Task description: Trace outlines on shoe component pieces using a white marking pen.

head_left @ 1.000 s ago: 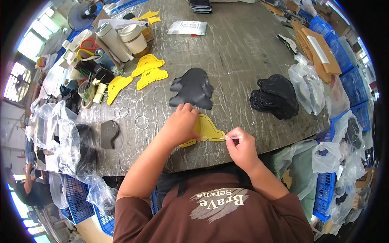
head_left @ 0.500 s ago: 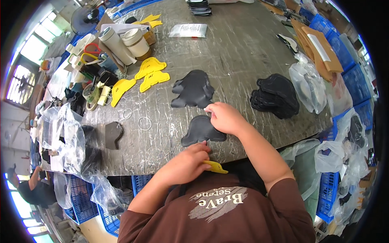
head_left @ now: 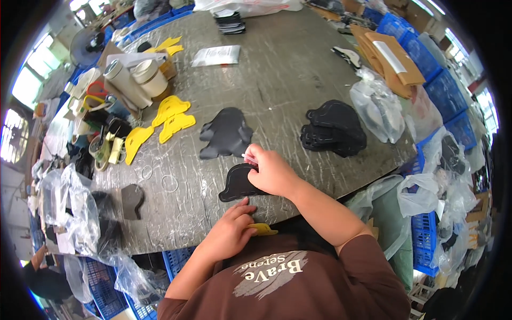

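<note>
A black curved piece (head_left: 236, 183) lies flat near the table's front edge, with a faint pale line along its border. My right hand (head_left: 271, 173) is closed around a slim white pen (head_left: 249, 158) and covers the piece's right part; the pen's tip is hard to make out. At the piece's lower edge rest the fingertips of my left hand (head_left: 230, 228). A yellow template (head_left: 263, 230) is tucked in that hand, sticking out toward my shirt. Smooth black pieces (head_left: 226, 133) lie just beyond, and a stack of black outlined pieces (head_left: 335, 129) sits to the right.
Several yellow templates (head_left: 173, 118) lie at left, before a cup (head_left: 151, 79) and tools. A dark cut piece (head_left: 132, 201) lies nearer me. A clear plastic bag (head_left: 377, 104) and brown cardboard (head_left: 392, 56) line the right side. Blue crates (head_left: 425, 240) stand beside the table.
The view has shifted, so the table's contents appear farther left. My right hand has come down over the right part of the black piece, which now shows a border line. The left hand still keeps the yellow template.
</note>
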A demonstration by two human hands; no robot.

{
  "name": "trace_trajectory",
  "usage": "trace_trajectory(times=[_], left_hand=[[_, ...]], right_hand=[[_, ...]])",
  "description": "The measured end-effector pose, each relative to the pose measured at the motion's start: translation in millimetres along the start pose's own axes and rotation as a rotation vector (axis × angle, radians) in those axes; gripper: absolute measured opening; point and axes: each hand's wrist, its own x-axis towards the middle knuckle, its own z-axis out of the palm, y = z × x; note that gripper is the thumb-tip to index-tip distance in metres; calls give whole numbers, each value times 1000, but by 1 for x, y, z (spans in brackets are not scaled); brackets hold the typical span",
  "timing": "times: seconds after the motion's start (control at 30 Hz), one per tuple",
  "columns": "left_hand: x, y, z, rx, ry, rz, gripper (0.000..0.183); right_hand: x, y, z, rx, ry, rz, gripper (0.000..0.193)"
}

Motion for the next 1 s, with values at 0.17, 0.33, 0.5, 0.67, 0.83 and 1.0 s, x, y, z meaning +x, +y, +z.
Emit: trace_trajectory(times=[0.17,0.33,0.5,0.67,0.83,1.0], left_hand=[[-16,-18,-5,-446,110,-205,8],[-17,-38,-4,-1158,200,-444,11],[-28,-65,-1,-1421,266,-279,13],[-31,-69,-2,-1594,327,-257,20],[-22,-73,1,-1731,278,-168,24],[-27,-71,4,-1727,331,-148,21]], right_hand=[[-2,-9,-89,-39,287,16,29],[-5,24,-207,-34,487,223,33],[-3,29,-187,-1022,803,-120,35],[-1,-13,-68,-490,225,-107,32],[32,17,0,-606,93,-114,38],[39,25,13,-592,-42,-3,37]])
